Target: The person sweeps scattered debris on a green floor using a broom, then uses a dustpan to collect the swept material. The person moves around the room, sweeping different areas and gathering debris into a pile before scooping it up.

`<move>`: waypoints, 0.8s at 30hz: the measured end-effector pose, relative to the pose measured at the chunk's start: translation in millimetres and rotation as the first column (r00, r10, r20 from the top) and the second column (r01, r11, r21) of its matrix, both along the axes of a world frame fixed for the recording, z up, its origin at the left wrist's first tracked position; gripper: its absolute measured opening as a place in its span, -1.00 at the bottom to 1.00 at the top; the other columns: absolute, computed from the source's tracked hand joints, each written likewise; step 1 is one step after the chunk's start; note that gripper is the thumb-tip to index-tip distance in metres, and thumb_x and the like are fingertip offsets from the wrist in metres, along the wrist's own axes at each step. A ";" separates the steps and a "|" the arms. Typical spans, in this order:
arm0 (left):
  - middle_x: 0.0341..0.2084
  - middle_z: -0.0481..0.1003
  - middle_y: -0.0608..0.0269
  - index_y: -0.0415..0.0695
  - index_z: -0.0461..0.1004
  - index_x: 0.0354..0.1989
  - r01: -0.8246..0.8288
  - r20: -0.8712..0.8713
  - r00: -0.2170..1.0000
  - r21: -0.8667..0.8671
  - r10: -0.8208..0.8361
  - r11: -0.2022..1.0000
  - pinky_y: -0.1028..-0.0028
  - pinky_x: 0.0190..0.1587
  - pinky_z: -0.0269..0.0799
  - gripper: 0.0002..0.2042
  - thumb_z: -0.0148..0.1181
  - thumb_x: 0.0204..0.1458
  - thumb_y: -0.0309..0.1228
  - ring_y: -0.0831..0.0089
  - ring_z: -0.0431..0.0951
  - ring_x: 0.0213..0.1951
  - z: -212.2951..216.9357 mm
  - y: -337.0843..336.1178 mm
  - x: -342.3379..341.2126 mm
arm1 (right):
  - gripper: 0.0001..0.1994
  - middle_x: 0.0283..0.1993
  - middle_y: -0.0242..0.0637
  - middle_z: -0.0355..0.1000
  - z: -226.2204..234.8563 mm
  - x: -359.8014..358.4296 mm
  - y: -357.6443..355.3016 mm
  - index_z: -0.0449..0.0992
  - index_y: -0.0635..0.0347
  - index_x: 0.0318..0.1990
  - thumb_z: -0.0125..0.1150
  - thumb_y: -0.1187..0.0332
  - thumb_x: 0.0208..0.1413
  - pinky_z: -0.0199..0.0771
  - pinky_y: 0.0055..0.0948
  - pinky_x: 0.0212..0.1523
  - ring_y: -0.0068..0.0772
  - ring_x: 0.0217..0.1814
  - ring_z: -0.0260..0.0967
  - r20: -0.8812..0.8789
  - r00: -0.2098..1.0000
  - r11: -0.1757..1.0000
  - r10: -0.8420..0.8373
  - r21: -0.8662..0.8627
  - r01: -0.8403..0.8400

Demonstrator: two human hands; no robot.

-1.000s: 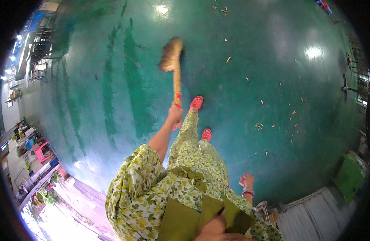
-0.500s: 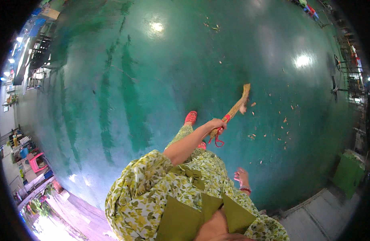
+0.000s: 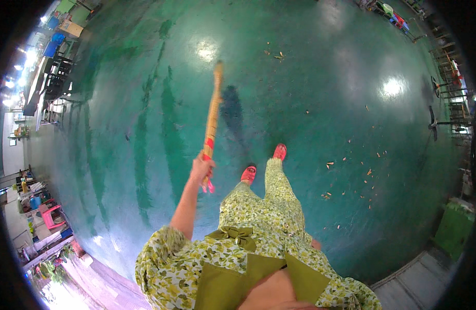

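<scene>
My left hand (image 3: 200,168) is closed round the handle of a straw broom (image 3: 213,111), wound with red binding and trailing a red loop below the grip. The broom points forward and slightly right; its narrow far end is lifted over the green floor (image 3: 186,103), with a dark shadow to its right. Of my right hand or wrist (image 3: 316,244) only a bit of skin shows beside my right hip; its fingers are hidden behind my patterned clothes (image 3: 258,209). Small scraps (image 3: 369,172) lie scattered on the floor to my right, apart from the broom.
A few more scraps (image 3: 279,55) lie farther ahead. Dark furniture (image 3: 56,77) and a pink plastic chair (image 3: 53,217) line the left side. On the right stand metal-legged furniture (image 3: 452,123) and a green box-like object (image 3: 453,227). My feet wear red shoes (image 3: 280,151).
My left hand has swung the broom from the right over to the left and forward, raising it. My right foot has stepped forward. My right hand has slipped mostly out of sight.
</scene>
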State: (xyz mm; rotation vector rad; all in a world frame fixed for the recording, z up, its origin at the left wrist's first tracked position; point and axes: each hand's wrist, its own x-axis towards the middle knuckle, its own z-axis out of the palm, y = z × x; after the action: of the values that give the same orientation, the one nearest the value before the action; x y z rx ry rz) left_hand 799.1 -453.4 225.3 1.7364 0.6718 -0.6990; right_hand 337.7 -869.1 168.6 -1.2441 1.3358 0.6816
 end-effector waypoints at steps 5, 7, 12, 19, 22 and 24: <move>-0.79 0.28 0.28 -0.22 0.28 -0.44 -0.001 0.071 0.997 0.108 -0.007 0.994 0.45 -0.79 0.21 -0.81 0.07 -0.30 -0.54 0.48 0.29 -0.81 -59.3 14.6 131.1 | -0.67 -0.46 -0.31 0.37 -10.5 -4.3 -64.8 0.29 0.09 0.00 -0.05 0.29 0.05 0.46 -0.34 -0.49 -0.42 -0.53 0.32 -0.006 0.984 0.979 -0.177 0.098 0.177; -0.79 0.30 0.27 -0.22 0.29 -0.48 -0.011 -0.029 0.999 0.118 0.014 0.993 0.43 -0.79 0.21 -0.84 0.07 -0.30 -0.54 0.46 0.31 -0.80 -87.0 3.0 173.1 | -0.67 -0.45 -0.30 0.37 3.1 28.4 -99.3 0.29 0.07 0.01 -0.04 0.27 0.07 0.47 -0.34 -0.49 -0.42 -0.53 0.32 -0.019 0.956 0.953 -0.292 0.082 0.292; -0.65 0.41 0.12 -0.23 0.33 -0.39 0.103 -0.052 0.994 0.170 -0.095 0.980 0.34 -0.64 0.35 -0.77 0.08 -0.31 -0.50 0.30 0.44 -0.66 -137.0 -102.7 191.0 | -0.68 -0.52 -0.34 0.31 55.2 108.4 -123.2 0.31 0.05 0.00 -0.05 0.34 0.06 0.28 -0.46 -0.73 -0.50 -0.59 0.24 -0.054 0.906 0.885 -0.420 -0.243 0.397; -0.35 0.45 -0.13 -0.17 0.19 -0.02 0.643 -0.094 0.737 0.406 -0.670 0.650 0.19 -0.21 0.38 -0.50 0.06 -0.26 -0.43 -0.01 0.46 -0.25 -159.3 -275.2 111.8 | -0.63 -0.41 -0.27 0.38 39.1 77.0 -143.1 0.30 0.07 0.03 -0.08 0.48 0.00 0.42 -0.48 -0.55 -0.47 -0.56 0.30 -0.101 0.965 0.967 -0.243 0.047 0.249; -0.38 0.45 -0.13 -0.16 0.14 -0.02 0.729 -0.049 0.657 0.295 -0.753 0.617 0.18 -0.25 0.39 -0.49 0.07 -0.25 -0.43 -0.03 0.46 -0.28 -159.7 -328.1 77.9 | -0.61 -0.34 -0.24 0.38 -13.5 13.1 -157.2 0.27 0.08 0.06 -0.09 0.49 0.01 0.43 -0.43 -0.51 -0.44 -0.51 0.32 0.008 0.958 0.954 -0.288 0.089 0.286; -0.45 0.46 -0.12 -0.19 0.21 -0.11 0.778 0.008 0.597 0.238 -0.802 0.581 0.25 -0.32 0.42 -0.55 0.11 -0.26 -0.41 0.03 0.50 -0.35 -147.2 -355.3 64.8 | -0.61 -0.33 -0.24 0.37 -47.5 -12.8 -158.5 0.26 0.08 0.06 -0.09 0.49 0.01 0.43 -0.40 -0.49 -0.44 -0.49 0.31 0.070 0.945 0.947 -0.319 0.056 0.315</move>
State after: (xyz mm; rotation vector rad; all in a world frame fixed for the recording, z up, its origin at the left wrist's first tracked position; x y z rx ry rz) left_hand 864.0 -808.7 78.1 2.2654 -0.1993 -1.1528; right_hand 324.8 -1027.6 121.1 -0.9802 1.4077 0.4271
